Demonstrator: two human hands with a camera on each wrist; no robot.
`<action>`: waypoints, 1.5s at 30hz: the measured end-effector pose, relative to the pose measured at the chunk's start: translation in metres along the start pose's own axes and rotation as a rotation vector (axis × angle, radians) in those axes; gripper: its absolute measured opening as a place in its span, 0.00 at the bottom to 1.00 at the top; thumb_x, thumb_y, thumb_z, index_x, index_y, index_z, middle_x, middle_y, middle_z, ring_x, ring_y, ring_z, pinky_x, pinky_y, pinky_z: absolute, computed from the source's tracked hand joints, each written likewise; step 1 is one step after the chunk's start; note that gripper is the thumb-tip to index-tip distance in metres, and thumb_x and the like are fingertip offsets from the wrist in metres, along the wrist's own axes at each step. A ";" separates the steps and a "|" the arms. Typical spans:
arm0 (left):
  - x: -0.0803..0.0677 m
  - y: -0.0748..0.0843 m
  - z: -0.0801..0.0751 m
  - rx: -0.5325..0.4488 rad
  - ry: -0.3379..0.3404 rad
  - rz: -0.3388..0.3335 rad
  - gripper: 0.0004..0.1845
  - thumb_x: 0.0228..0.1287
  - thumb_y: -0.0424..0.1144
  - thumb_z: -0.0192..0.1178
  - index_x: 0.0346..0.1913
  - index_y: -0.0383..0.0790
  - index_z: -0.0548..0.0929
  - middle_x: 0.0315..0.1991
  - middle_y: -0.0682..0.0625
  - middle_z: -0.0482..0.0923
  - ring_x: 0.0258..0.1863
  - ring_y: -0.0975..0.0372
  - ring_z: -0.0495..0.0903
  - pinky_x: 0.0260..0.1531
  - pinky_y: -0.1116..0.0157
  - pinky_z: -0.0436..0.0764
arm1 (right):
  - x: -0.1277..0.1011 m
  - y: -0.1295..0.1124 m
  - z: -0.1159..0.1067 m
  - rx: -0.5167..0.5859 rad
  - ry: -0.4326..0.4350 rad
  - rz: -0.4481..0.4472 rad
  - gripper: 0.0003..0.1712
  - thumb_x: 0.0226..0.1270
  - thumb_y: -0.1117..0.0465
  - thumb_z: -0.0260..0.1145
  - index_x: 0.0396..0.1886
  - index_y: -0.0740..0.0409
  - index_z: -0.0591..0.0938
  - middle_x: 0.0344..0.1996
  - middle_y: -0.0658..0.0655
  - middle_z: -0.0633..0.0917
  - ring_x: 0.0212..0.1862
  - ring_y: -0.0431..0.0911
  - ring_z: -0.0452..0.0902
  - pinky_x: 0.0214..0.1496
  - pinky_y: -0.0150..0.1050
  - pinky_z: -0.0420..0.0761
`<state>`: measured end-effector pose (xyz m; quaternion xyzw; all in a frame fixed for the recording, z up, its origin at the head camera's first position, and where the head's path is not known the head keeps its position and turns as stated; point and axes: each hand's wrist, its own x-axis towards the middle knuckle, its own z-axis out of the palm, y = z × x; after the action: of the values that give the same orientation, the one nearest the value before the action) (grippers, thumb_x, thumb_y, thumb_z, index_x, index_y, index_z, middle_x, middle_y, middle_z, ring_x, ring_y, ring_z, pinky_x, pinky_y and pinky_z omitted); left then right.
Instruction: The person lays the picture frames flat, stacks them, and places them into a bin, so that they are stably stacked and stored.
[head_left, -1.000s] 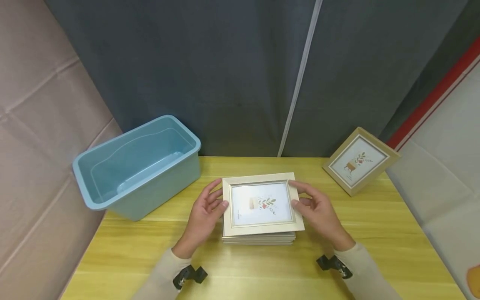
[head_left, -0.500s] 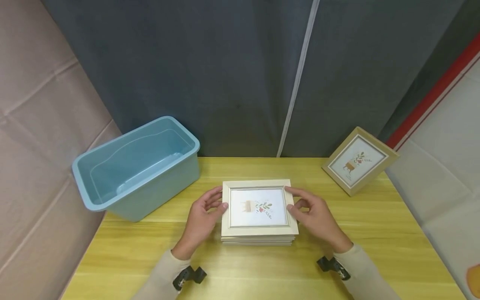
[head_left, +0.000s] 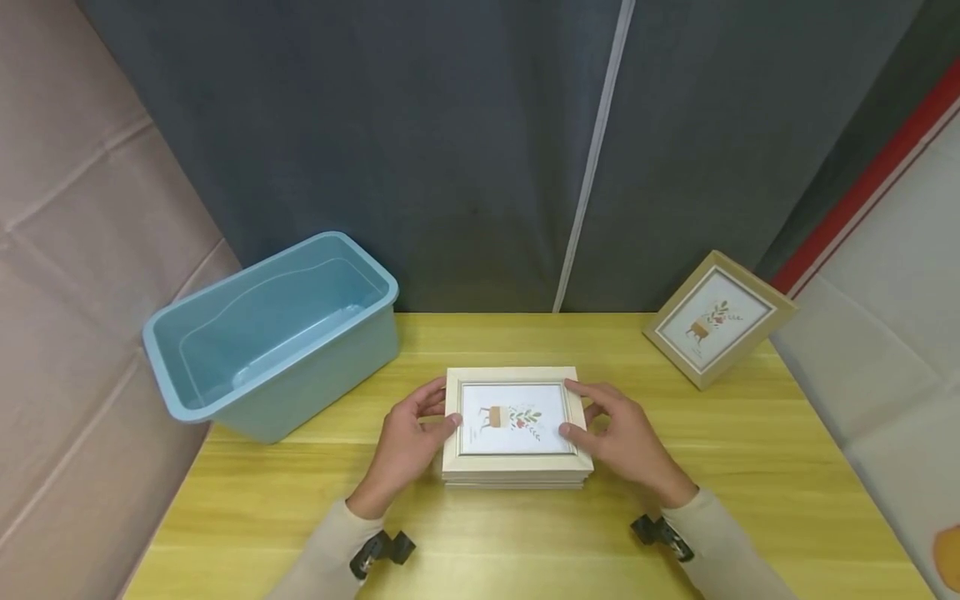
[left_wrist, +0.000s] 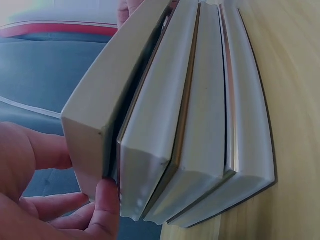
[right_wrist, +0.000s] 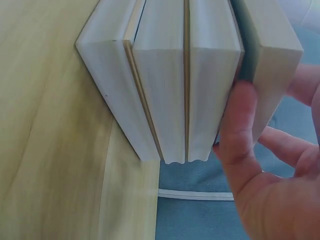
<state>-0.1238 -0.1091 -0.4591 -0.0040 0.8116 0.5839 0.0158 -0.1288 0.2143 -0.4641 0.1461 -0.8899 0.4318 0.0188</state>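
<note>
Both hands hold the top frame (head_left: 514, 417) of a stack at counter centre. Left hand (head_left: 408, 442) at the frame's 9 o'clock edge: thumb laid on the front rim, fingers curled round the side. In the left wrist view the thumb tip (left_wrist: 106, 205) sits at the seam under the top frame, fingers behind its edge. Right hand (head_left: 626, 442) at the 3 o'clock edge: thumb on the front rim, fingers curled over the far corner. In the right wrist view the thumb (right_wrist: 239, 125) lies across the side of the top frame, pinching it against the fingers behind.

Top frame: cream moulding, white print with a small potted plant, face up. It lies nearly square on the stack of frames (head_left: 514, 477). Wrist views show a thin gap between it and the frame below, so it sits slightly lifted or loose; three more cream frames under it, edges roughly aligned, bottom one flat on the counter (head_left: 750, 467).

Counter: yellow wood grain. Blue plastic bin (head_left: 273, 333) at 10 o'clock from the stack, well apart, overhanging the counter's left edge. Tan-framed picture (head_left: 716, 318) at 2 o'clock, propped upright and tilted back against the dark curtain (head_left: 450, 150). Cream sleeves at both wrists, each with a small black camera mount (head_left: 378, 550).
</note>
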 end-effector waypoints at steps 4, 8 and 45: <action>-0.001 -0.001 0.000 0.007 0.012 0.009 0.32 0.68 0.33 0.70 0.74 0.41 0.76 0.61 0.44 0.84 0.58 0.53 0.83 0.52 0.61 0.88 | 0.002 -0.002 0.002 -0.002 -0.009 -0.001 0.37 0.63 0.57 0.81 0.72 0.52 0.80 0.58 0.58 0.85 0.39 0.42 0.80 0.31 0.32 0.81; -0.002 -0.002 -0.001 0.015 0.017 0.008 0.32 0.68 0.33 0.70 0.74 0.41 0.77 0.62 0.43 0.84 0.57 0.53 0.83 0.51 0.62 0.88 | 0.002 -0.002 0.002 -0.016 -0.020 0.007 0.37 0.64 0.56 0.80 0.72 0.52 0.80 0.60 0.58 0.84 0.37 0.40 0.78 0.31 0.32 0.81; -0.002 -0.006 -0.001 0.099 -0.036 -0.010 0.29 0.70 0.38 0.69 0.72 0.56 0.79 0.69 0.48 0.76 0.60 0.53 0.80 0.54 0.54 0.86 | 0.000 0.007 -0.021 0.031 -0.009 -0.006 0.29 0.70 0.57 0.75 0.70 0.55 0.81 0.63 0.62 0.82 0.42 0.42 0.84 0.41 0.37 0.88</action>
<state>-0.1216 -0.1122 -0.4642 0.0034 0.8391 0.5429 0.0337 -0.1327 0.2349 -0.4560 0.1507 -0.8828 0.4448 0.0138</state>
